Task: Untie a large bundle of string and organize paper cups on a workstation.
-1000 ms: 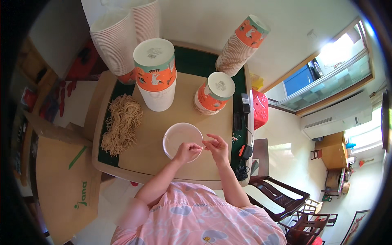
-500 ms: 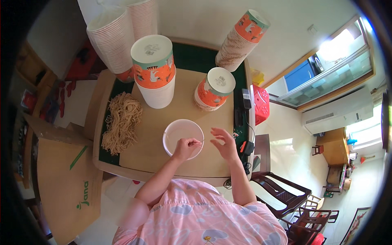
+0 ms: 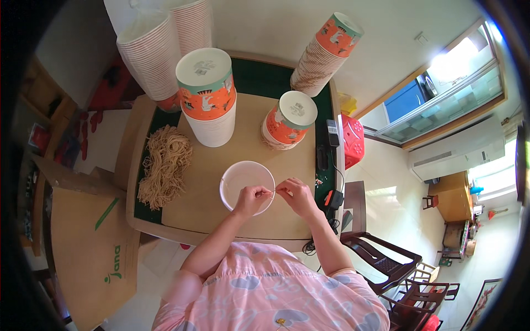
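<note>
A white paper bucket [image 3: 231, 172] stands mouth up on the brown board in front of me. My left hand [image 3: 252, 199] reaches over its near part with the fingers pinched on a thin cord at the right rim. My right hand [image 3: 297, 196] pinches at the same spot, its fingertips almost meeting the left ones. Only a tiny bit of the cord shows between them. A light strand [image 3: 223, 185] also shows at the bucket's left rim. To the left lies a bundle of beige cords [image 3: 165, 165].
Upside-down stacks of orange-and-green paper buckets [image 3: 208, 102] [image 3: 290, 118] stand behind, with taller stacks [image 3: 326, 52] [image 3: 149, 55] at the back corners. A power adapter [image 3: 334, 199] and cables lie along the right edge. A cardboard box [image 3: 91, 237] stands left, dark wooden chairs [image 3: 381, 262] right.
My right hand has moved left to the bucket's right rim, and its spread fingers have closed in a pinch beside the left fingertips. The left hand has barely moved.
</note>
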`<move>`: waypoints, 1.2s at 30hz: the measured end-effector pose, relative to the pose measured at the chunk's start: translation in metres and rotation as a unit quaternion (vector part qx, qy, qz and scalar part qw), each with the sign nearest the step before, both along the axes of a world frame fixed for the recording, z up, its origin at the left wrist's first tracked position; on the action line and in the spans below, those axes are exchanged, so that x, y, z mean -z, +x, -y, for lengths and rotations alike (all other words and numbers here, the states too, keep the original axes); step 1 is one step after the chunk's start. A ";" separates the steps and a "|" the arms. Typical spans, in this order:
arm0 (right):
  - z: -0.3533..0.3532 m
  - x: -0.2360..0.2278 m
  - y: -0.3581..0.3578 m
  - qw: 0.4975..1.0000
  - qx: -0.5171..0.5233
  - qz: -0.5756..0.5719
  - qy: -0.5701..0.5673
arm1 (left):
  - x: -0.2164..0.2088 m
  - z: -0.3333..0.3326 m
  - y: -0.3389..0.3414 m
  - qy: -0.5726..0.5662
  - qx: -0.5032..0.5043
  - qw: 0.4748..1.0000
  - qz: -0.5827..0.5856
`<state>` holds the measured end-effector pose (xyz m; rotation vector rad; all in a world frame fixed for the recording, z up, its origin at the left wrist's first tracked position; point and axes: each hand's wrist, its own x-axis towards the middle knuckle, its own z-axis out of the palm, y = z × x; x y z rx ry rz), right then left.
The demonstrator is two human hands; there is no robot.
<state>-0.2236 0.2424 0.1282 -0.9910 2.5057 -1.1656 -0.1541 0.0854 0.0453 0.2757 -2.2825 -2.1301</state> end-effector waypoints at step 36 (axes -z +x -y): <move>-0.001 0.049 0.041 0.995 0.095 -0.012 -0.003 | 0.029 0.018 -0.027 0.081 0.206 0.913 0.343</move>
